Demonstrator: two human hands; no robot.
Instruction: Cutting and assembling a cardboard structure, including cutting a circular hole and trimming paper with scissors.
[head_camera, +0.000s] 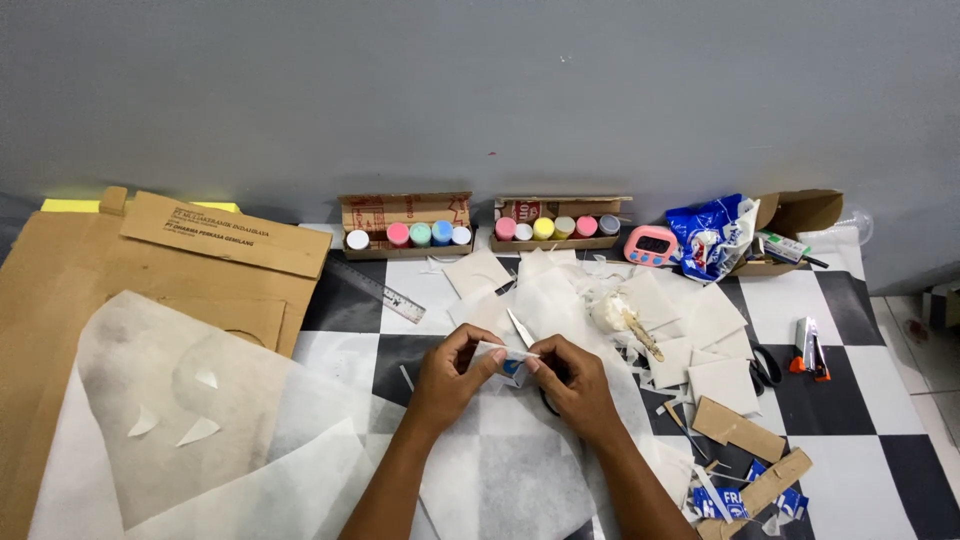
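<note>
My left hand and my right hand meet over the middle of the checkered mat. Together they pinch a small folded piece of white and blue paper. A thin white pointed strip sticks up from between the fingers. Under the hands lies a large sheet of white tissue paper. Several cut white paper pieces lie just beyond and to the right of the hands.
Two cardboard boxes of paint pots stand by the wall with a pink timer and a blue bag. A ruler, scissors, stapler, cardboard strips and flattened cardboard surround the mat.
</note>
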